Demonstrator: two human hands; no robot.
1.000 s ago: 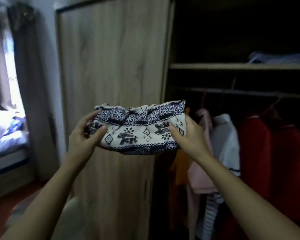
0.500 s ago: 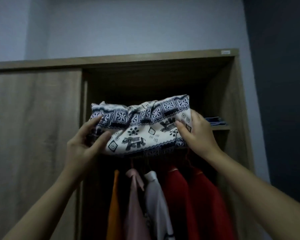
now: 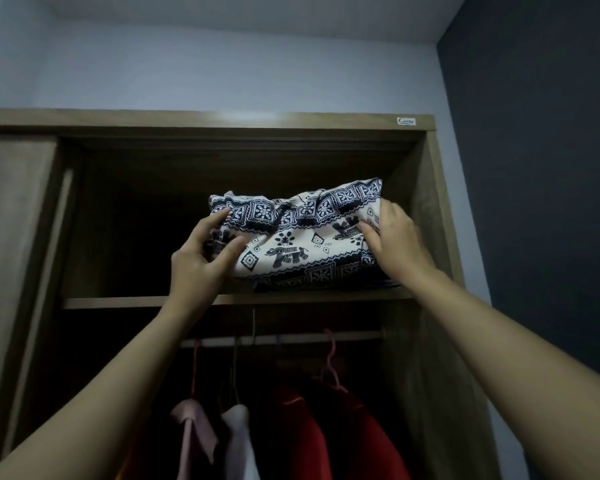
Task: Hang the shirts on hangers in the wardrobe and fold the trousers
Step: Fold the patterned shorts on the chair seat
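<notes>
The folded trousers (image 3: 300,237), white with a dark blue elephant print, lie in the right half of the wardrobe's upper shelf (image 3: 118,302), their lower edge at the shelf's front. My left hand (image 3: 201,261) grips the bundle's left end, thumb on the front and fingers behind. My right hand (image 3: 394,239) holds the right end, with its fingers curled over the cloth. Below the shelf, shirts hang on hangers from the rail (image 3: 291,339): a pink one (image 3: 191,431), a white one (image 3: 238,441) and red ones (image 3: 326,434).
The wardrobe's sliding door (image 3: 11,271) covers its left side. The right side panel (image 3: 433,237) stands close to my right hand. The left half of the upper shelf is dark. A dark wall (image 3: 534,202) stands to the right.
Both hands have lifted the folded trousers from in front of the hanging shirts up and to the right onto the upper shelf. My view has tilted upward.
</notes>
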